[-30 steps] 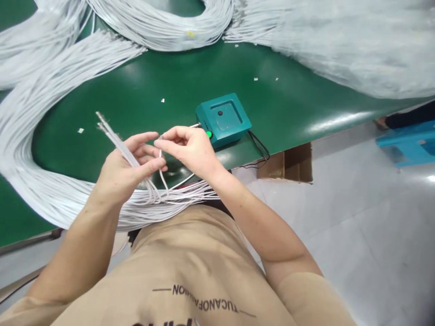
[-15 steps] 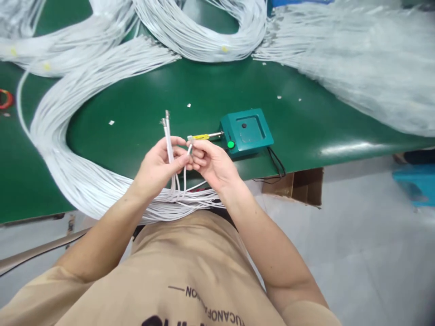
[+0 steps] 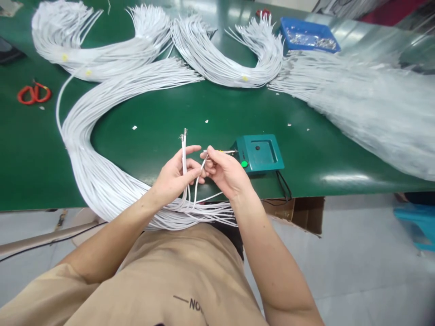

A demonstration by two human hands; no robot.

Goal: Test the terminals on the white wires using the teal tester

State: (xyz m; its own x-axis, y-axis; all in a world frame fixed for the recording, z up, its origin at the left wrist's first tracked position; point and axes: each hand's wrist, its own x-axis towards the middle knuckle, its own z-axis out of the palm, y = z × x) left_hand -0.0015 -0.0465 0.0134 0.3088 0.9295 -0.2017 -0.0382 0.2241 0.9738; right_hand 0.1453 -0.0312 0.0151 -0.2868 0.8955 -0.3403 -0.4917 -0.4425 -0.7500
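Red-handled scissors [image 3: 34,93] left; 1 cardboard box [image 3: 307,215] lower right; blue stool [image 3: 416,224], perhaps, farther right.

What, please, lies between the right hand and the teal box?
In the head view, a thin metal rod sticks out from the teal box toward the right hand.

The green table [image 3: 163,117] bears white cables [image 3: 79,142], scissors [image 3: 35,93], a blue tray [image 3: 306,47], a teal box [image 3: 261,155].

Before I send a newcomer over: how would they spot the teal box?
Over the green table, find the right hand. Just right of it sits the teal box. Unlike the blue tray or white cables, it has a bright green button.
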